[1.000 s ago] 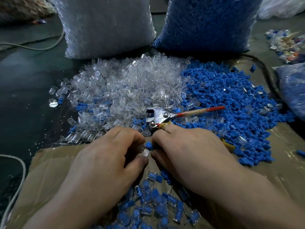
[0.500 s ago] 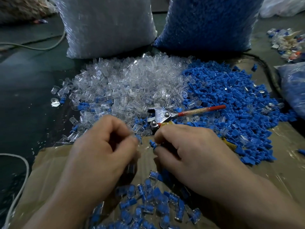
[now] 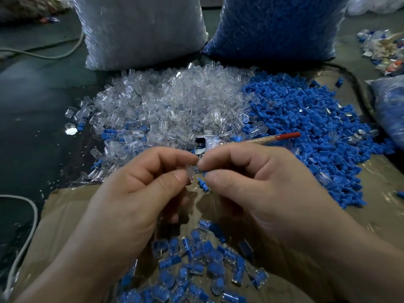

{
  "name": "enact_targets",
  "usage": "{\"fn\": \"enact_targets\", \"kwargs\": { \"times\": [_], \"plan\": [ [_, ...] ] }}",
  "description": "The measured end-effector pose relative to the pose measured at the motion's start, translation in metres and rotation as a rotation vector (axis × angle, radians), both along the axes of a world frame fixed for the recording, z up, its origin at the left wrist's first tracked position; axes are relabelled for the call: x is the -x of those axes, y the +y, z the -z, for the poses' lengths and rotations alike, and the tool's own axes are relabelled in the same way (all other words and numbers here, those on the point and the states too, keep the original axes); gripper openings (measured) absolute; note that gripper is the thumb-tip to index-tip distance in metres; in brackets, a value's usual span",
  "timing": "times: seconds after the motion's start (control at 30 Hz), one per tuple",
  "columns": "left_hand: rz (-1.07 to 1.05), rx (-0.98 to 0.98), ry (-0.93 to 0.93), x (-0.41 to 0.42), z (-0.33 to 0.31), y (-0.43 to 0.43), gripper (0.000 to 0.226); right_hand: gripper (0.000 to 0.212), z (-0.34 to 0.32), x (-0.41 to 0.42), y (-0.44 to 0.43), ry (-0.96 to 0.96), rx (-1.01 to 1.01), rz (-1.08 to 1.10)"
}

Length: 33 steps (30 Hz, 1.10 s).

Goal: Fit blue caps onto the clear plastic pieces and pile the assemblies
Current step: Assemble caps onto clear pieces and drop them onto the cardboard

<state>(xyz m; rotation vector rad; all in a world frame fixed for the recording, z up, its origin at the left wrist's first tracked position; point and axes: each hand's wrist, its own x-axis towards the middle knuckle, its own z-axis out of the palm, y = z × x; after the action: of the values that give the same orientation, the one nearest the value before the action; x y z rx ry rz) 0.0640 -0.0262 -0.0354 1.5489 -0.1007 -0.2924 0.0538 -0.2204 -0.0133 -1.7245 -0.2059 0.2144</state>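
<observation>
My left hand (image 3: 140, 193) pinches a clear plastic piece (image 3: 189, 172) between thumb and forefinger. My right hand (image 3: 258, 184) faces it and pinches a blue cap (image 3: 202, 170), mostly hidden by the fingertips, right against the clear piece. Both hands hover above the cardboard sheet (image 3: 65, 215). A heap of clear pieces (image 3: 170, 106) lies behind them, with a heap of blue caps (image 3: 306, 119) to its right. The pile of finished assemblies (image 3: 196, 259) lies below and between my wrists. One loose blue cap (image 3: 202, 185) lies under my fingertips.
Pliers with a red-tipped handle (image 3: 262, 138) lie between the two heaps, just behind my fingers. A sack of clear pieces (image 3: 142, 29) and a sack of blue caps (image 3: 273, 25) stand at the back. A white cable (image 3: 26, 237) runs along the left. Another bag (image 3: 391, 106) sits at the right edge.
Both hands rose from the cardboard and came together. My left hand, which swung left half a second ago, now holds a clear piece against the cap in my right hand.
</observation>
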Motion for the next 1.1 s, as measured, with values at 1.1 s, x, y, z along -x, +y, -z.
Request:
{"fn": "enact_targets", "kwargs": {
  "times": [1.1],
  "plan": [
    [0.013,-0.163,-0.253,0.0049,0.0021,-0.0027,0.025,0.020,0.0010,0.0044,0.0052,-0.586,0.456,0.067]
  ]
}}
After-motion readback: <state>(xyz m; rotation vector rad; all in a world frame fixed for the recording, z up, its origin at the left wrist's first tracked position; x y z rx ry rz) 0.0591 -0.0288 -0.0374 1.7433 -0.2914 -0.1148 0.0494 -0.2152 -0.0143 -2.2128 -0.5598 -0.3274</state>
